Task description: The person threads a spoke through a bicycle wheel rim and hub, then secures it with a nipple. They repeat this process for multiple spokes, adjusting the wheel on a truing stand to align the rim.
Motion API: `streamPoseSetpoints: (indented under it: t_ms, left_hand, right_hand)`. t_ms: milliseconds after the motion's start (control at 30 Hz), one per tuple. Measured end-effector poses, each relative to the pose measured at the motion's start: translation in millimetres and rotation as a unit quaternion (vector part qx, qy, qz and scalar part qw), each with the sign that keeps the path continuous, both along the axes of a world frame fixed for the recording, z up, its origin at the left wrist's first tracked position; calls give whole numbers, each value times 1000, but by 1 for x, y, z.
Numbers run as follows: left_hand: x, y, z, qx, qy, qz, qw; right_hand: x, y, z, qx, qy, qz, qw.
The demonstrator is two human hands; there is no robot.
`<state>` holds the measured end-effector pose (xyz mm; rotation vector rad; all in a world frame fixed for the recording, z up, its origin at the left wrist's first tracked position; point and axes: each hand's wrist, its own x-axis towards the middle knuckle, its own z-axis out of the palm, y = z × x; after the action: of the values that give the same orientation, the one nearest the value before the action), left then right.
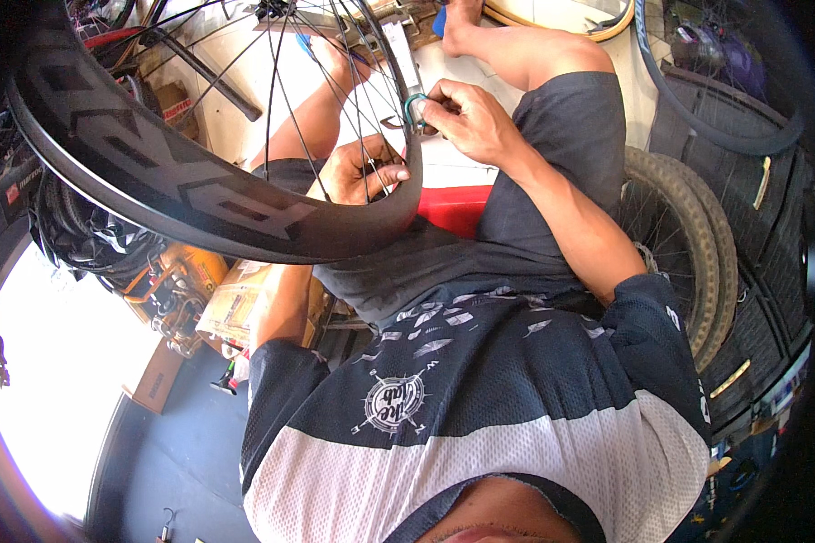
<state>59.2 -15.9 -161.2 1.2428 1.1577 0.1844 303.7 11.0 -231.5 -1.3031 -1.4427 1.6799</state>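
Observation:
A black bicycle wheel [163, 167] with a deep rim and thin dark spokes stands upright in front of me, filling the upper left. My left hand [362, 170] reaches behind the rim among the spokes. Its thumb and curled fingers close on a spoke near the rim's right side; the rim hides part of the wrist. At the rim's right edge, my right hand [469, 119] pinches a small teal spoke wrench [414, 109] between thumb and forefinger. Beside the wrench, a metal arm of a stand [401, 56] rises next to the rim.
A red seat [453, 210] shows between my legs. To the right lean a knobby tire [697, 244] and another wheel [666, 86]. An orange machine [177, 276] and a cardboard box [235, 303] stand at the left. A blue mat [190, 452] covers the lower-left floor.

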Motion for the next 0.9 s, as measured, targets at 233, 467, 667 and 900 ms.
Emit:
streamPoseSetpoints:
  t_ms: [233, 467, 667, 900]
  left_hand:
    - [-23, -2, -12, -123, 72, 55, 988]
    - [-3, -1, 2, -118, -42, 49, 991]
    - [1, -5, 2, -94, -38, 62, 993]
    - [3, -8, -3, -105, -58, 95, 988]
  right_hand:
    - [0, 0, -1, -16, 13, -5, 1000]
    - [-1, -1, -3, -23, 25, -5, 999]
    - [1, 1, 4, -7, 0, 4, 1000]
    - [0, 1, 7, 2, -12, -3, 1000]
